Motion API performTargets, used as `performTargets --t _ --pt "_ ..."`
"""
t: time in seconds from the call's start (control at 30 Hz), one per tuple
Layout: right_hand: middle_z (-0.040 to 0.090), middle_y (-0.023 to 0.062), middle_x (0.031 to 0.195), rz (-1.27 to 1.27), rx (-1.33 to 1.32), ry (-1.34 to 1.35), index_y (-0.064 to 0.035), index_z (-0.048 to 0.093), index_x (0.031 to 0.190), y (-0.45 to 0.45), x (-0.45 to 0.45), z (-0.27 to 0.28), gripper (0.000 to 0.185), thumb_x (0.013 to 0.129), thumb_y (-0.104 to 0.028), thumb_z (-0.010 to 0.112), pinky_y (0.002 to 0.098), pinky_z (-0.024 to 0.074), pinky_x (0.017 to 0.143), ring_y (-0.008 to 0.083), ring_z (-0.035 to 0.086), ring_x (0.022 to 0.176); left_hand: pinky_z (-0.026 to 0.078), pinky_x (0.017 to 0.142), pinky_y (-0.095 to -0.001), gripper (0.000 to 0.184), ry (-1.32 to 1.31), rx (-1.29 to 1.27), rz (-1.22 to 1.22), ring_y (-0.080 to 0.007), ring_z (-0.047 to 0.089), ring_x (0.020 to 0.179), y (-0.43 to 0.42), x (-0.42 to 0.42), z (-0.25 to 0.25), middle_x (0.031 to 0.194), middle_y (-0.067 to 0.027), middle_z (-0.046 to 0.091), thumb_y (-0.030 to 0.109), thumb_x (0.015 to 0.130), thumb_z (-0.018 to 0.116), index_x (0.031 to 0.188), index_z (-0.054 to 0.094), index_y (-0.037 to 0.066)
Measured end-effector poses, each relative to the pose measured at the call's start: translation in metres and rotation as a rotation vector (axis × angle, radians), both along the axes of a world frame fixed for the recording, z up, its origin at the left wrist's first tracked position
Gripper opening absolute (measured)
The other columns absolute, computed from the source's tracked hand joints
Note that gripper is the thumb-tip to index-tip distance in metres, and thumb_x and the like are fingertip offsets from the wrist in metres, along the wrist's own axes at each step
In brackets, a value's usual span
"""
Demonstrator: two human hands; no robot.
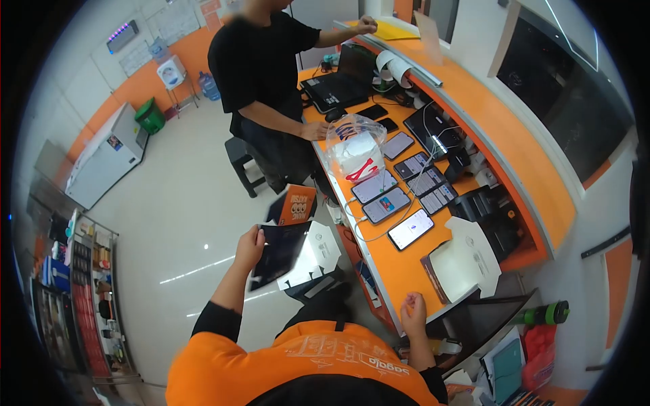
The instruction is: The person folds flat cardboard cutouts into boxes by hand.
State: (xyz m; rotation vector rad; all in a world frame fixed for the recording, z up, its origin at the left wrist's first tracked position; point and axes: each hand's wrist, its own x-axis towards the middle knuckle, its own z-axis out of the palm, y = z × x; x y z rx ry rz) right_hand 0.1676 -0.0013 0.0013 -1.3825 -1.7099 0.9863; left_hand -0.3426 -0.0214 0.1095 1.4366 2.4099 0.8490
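Note:
My left hand [250, 249] grips the upper left edge of a flat, dark panel [278, 254], tilted and slightly blurred; its exact kind is unclear. Just behind it are a white unfolded carton [319, 254] and an orange printed box [298, 206]. My right hand [414, 315] is beside the counter's near edge, fingers loosely curled and apart, with nothing visible in them. Closest to that hand is an open carton [460, 265] with a white flap and a dark side, lying on the orange counter [391, 269].
Several phones [411, 229] with charging cables lie on the counter beside a clear plastic bag [357, 154]. A person in black [261, 64] stands at its far end near a laptop [332, 89]. Black machines [484, 216] line the raised ledge. A black stool [242, 162] stands on the floor.

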Motion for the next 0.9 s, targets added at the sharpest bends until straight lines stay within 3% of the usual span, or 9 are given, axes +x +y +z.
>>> performTargets --t 0.07,0.17,0.3,0.4,0.57,0.7,0.8,0.87,0.9 --pt "0.059 0.0171 0.113 0.108 0.002 0.060 -0.0012 0.052 0.121 -0.004 -0.019 0.045 0.048 0.081 -0.015 0.075 0.0419 0.0461 0.095 0.0326 0.058 0.106 0.050 0.064 -0.0402 0.022 -0.094 0.136 0.036 -0.0275 0.061 0.065 -0.018 0.022 0.039 0.071 -0.0135 0.063 0.022 0.101 0.047 0.097 0.058 0.003" --pt "0.046 0.0212 0.139 0.500 0.235 -0.018 -0.0042 0.042 0.140 -0.007 -0.054 0.149 0.078 0.077 -0.026 0.082 0.0440 0.0381 0.108 0.0364 0.049 0.128 0.052 0.069 -0.0310 0.025 -0.776 0.260 0.121 -0.0148 0.062 0.075 -0.032 0.073 0.096 0.083 -0.0063 0.062 0.021 0.103 0.044 0.105 0.059 0.002" --pt "0.039 0.0225 0.151 0.596 0.537 -0.271 -0.0122 0.038 0.149 -0.030 -0.072 0.209 0.087 0.075 -0.027 0.082 0.0487 0.0294 0.115 0.0406 0.040 0.138 0.053 0.074 -0.0293 0.028 -1.170 0.480 0.092 -0.0144 0.063 0.083 -0.041 0.146 0.125 0.098 -0.0072 0.063 0.022 0.105 0.038 0.114 0.056 0.002" --pt "0.042 0.0219 0.149 0.560 0.661 -0.413 -0.0149 0.043 0.148 -0.037 -0.054 0.216 0.082 0.075 -0.023 0.079 0.0493 0.0351 0.112 0.0416 0.042 0.137 0.052 0.078 -0.0288 0.030 -1.326 0.461 0.045 -0.0135 0.061 0.092 -0.049 0.187 0.131 0.105 -0.0064 0.063 0.022 0.105 0.039 0.123 0.054 0.004" --pt "0.071 0.0163 0.108 0.368 0.678 0.034 -0.0016 0.064 0.122 -0.062 -0.014 0.242 0.042 0.082 -0.009 0.074 0.0347 0.0574 0.079 0.0308 0.072 0.093 0.047 0.104 -0.0407 0.036 -1.527 0.371 -0.307 -0.0234 0.061 0.107 -0.063 0.217 0.131 0.120 -0.0112 0.062 0.028 0.103 0.043 0.129 0.051 0.005" --pt "0.068 0.0150 0.117 0.038 0.294 0.259 0.0019 0.061 0.123 -0.092 0.031 0.191 0.036 0.089 -0.005 0.066 0.0317 0.0518 0.087 0.0209 0.066 0.100 0.040 0.108 -0.0383 0.064 -1.415 -0.086 -0.875 -0.0236 0.058 0.118 -0.052 0.215 0.097 0.120 -0.0111 0.064 0.055 0.103 0.030 0.119 0.061 0.002" --pt "0.063 0.0091 0.120 -0.206 0.207 0.637 0.0035 0.055 0.127 -0.106 0.048 0.191 0.035 0.096 -0.010 0.061 0.0333 0.0457 0.096 0.0195 0.060 0.110 0.041 0.105 -0.0322 0.065 -1.025 -1.059 -0.936 -0.0212 0.056 0.119 -0.053 0.227 0.114 0.122 -0.0097 0.064 0.055 0.104 0.034 0.127 0.057 -0.002" --pt "0.061 0.0081 0.124 -0.251 0.192 0.914 0.0018 0.052 0.131 -0.106 0.058 0.188 0.038 0.096 -0.012 0.061 0.0339 0.0440 0.099 0.0191 0.057 0.114 0.039 0.107 -0.0337 0.068 -0.515 -0.848 -1.270 -0.0224 0.052 0.125 -0.047 0.229 0.041 0.133 -0.0109 0.058 0.055 0.102 0.040 0.138 0.048 -0.001" --pt "0.060 0.0082 0.125 -0.259 0.156 1.020 0.0014 0.051 0.132 -0.105 0.061 0.187 0.040 0.096 -0.013 0.061 0.0341 0.0437 0.099 0.0184 0.056 0.115 0.038 0.110 -0.0387 0.071 -0.703 -0.716 -1.349 -0.0247 0.046 0.132 -0.039 0.242 0.038 0.144 -0.0113 0.048 0.052 0.099 0.051 0.147 0.037 0.002"
